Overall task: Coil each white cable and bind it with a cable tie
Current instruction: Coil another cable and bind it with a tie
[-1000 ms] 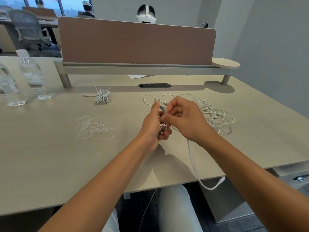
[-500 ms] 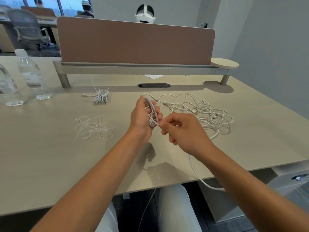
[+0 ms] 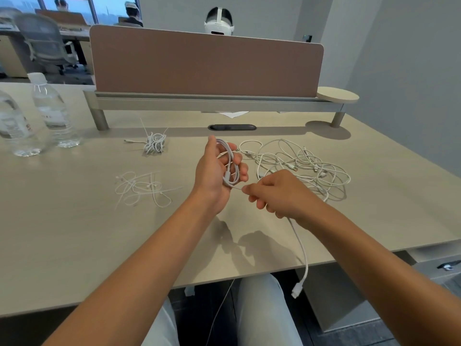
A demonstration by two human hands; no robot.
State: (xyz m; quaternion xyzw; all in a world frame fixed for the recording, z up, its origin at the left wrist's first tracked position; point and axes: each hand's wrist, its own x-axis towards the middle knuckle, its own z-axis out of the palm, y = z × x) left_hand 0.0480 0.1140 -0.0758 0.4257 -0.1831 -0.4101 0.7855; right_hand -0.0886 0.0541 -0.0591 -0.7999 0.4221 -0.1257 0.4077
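Head view: coiling a white cable (image 3: 230, 166) above the desk (image 3: 74, 233).
My left hand (image 3: 214, 173) grips the loops; my right hand (image 3: 277, 193), just beside, pinches the trailing strand, its plug hanging below the desk edge.

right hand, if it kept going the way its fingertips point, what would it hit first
Probably the cable coil held in the left hand; the right hand points left at it, pinching the same cable. Depth is unclear.

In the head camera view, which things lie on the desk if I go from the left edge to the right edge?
Two water bottles → loose cable ties and, further back, the bundled cables → left hand holding the coil → right hand pinching the same cable → tangled white cables.
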